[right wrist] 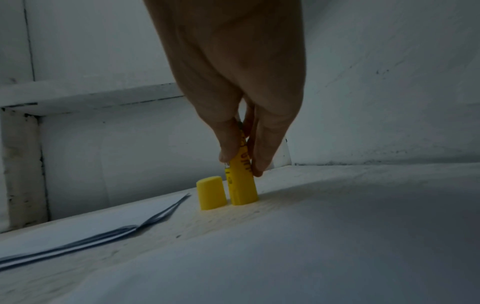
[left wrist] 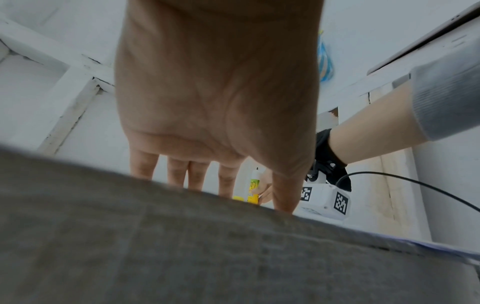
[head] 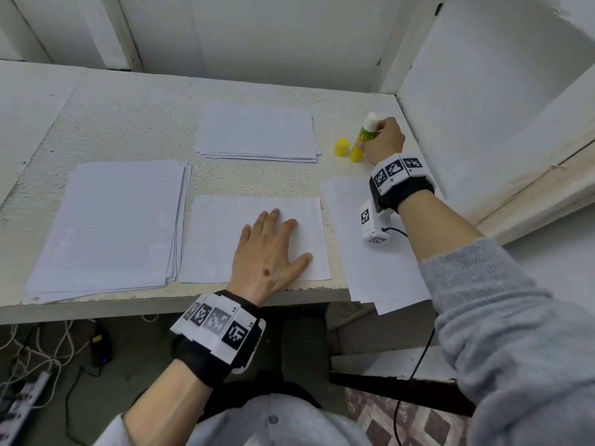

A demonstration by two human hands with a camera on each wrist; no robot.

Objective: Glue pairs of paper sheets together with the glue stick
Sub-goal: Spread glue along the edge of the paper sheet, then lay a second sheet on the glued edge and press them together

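A yellow glue stick [head: 361, 140] stands uncapped on the table at the back right, white glue showing at its top. My right hand [head: 383, 141] pinches its barrel [right wrist: 242, 185] between thumb and fingers. Its yellow cap [head: 341, 150] stands upright just left of it [right wrist: 211, 193]. My left hand [head: 270, 249] lies flat with fingers spread on a single white sheet [head: 222, 236] near the front edge. In the left wrist view the left hand [left wrist: 207, 176] presses down, with the glue stick [left wrist: 254, 190] beyond it.
A thick paper stack [head: 109, 226] lies at the left, another stack [head: 257, 130] at the back centre, and sheets [head: 383, 272] overhang the front edge at the right. White walls close the back and right. Cables lie on the floor below.
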